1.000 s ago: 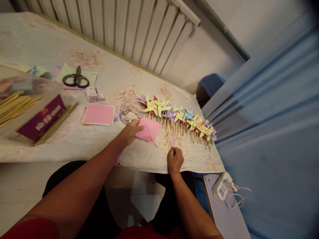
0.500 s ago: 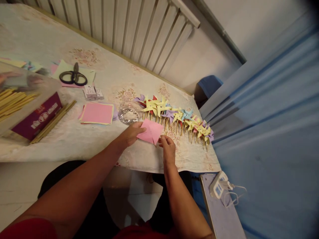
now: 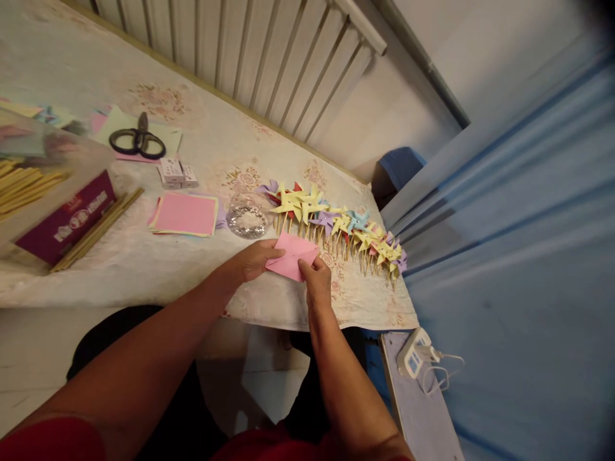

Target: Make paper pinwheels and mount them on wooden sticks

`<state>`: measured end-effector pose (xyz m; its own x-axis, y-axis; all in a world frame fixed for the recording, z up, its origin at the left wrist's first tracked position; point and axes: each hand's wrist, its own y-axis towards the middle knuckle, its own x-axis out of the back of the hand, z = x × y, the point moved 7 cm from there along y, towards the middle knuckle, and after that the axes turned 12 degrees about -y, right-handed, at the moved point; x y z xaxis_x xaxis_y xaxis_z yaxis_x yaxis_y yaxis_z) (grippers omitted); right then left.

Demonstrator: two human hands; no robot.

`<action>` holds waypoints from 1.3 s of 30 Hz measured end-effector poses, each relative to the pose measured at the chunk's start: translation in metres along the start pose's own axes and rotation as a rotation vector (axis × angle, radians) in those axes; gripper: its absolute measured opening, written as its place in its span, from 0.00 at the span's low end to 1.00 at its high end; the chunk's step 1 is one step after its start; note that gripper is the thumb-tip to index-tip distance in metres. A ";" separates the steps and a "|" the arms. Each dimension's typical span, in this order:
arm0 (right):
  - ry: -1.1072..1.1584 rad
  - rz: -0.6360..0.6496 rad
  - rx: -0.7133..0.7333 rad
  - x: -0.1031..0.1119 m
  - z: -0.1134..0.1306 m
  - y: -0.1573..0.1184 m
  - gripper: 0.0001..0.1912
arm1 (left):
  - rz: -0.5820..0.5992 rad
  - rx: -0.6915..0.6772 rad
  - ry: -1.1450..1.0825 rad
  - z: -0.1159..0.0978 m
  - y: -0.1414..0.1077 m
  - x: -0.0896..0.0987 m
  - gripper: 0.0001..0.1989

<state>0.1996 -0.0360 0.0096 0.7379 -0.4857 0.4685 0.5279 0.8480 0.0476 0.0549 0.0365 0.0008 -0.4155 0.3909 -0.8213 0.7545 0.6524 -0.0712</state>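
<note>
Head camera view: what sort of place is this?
Probably a room in a home, used for paper crafts, though I can't be sure: paper pinwheels lie on a flowered tablecloth, and a blue curtain hangs nearby.

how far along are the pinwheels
Done, it seems: a row of pinwheels on sticks lies on the cloth. In hand: one pink sheet, held by the left hand and right hand, not yet a pinwheel. Left, probably: the paper stack and loose sticks look unused. The total wanted can't be told.
</note>
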 end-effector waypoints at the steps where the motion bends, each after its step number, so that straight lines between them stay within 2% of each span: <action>1: -0.002 0.004 0.001 0.000 -0.001 0.000 0.13 | -0.003 0.004 0.001 0.000 -0.001 0.000 0.14; 9: 0.044 0.007 -0.025 0.005 0.006 -0.012 0.15 | -0.014 -0.008 0.032 0.000 -0.001 0.001 0.14; 11: 0.071 -0.080 -0.070 0.014 0.004 -0.015 0.15 | -0.006 -0.020 0.033 -0.001 0.000 0.001 0.16; 14: 0.125 -0.295 -0.162 0.031 -0.002 -0.025 0.14 | -0.008 -0.083 0.063 -0.007 0.001 -0.002 0.17; 15: 0.161 -0.317 -0.190 0.032 -0.004 -0.029 0.13 | -0.013 -0.116 0.086 -0.010 0.001 -0.003 0.18; 16: 0.212 -0.293 -0.219 0.029 -0.005 -0.032 0.14 | -0.020 -0.155 0.121 -0.013 0.001 -0.004 0.18; 18: 0.359 -0.137 -0.282 0.013 -0.004 -0.039 0.16 | -0.053 -0.245 0.249 -0.020 -0.002 -0.007 0.17; 20: 0.525 0.017 -0.326 -0.004 0.003 -0.046 0.19 | -0.107 -0.341 0.463 -0.026 -0.006 -0.010 0.15; 22: 0.680 0.109 -0.333 -0.016 0.013 -0.049 0.22 | -0.120 -0.424 0.715 -0.027 -0.010 -0.016 0.14; 25: 0.856 0.162 -0.327 -0.023 0.025 -0.047 0.20 | 0.032 -0.553 1.017 -0.021 -0.015 -0.031 0.12; 28: 0.975 0.114 -0.328 -0.020 0.030 -0.041 0.14 | 0.242 -0.682 1.227 -0.008 -0.021 -0.044 0.15; 30: 1.007 0.069 -0.337 -0.017 0.028 -0.037 0.11 | 0.331 -0.725 1.317 -0.001 -0.024 -0.048 0.16; 32: 0.994 0.032 -0.360 -0.015 0.022 -0.034 0.09 | 0.362 -0.752 1.343 0.000 -0.028 -0.051 0.16; 36: 0.920 -0.042 -0.366 -0.013 0.007 -0.028 0.08 | 0.328 -0.770 1.201 -0.011 -0.034 -0.053 0.26; 39: 0.884 -0.061 -0.333 -0.013 0.001 -0.024 0.10 | 0.210 -0.700 0.972 -0.025 -0.033 -0.047 0.29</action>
<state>0.1769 -0.0502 0.0034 0.6842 -0.6278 -0.3711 0.5684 0.7779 -0.2679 0.0365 0.0127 0.0557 -0.7521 0.6590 0.0079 0.5405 0.6099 0.5795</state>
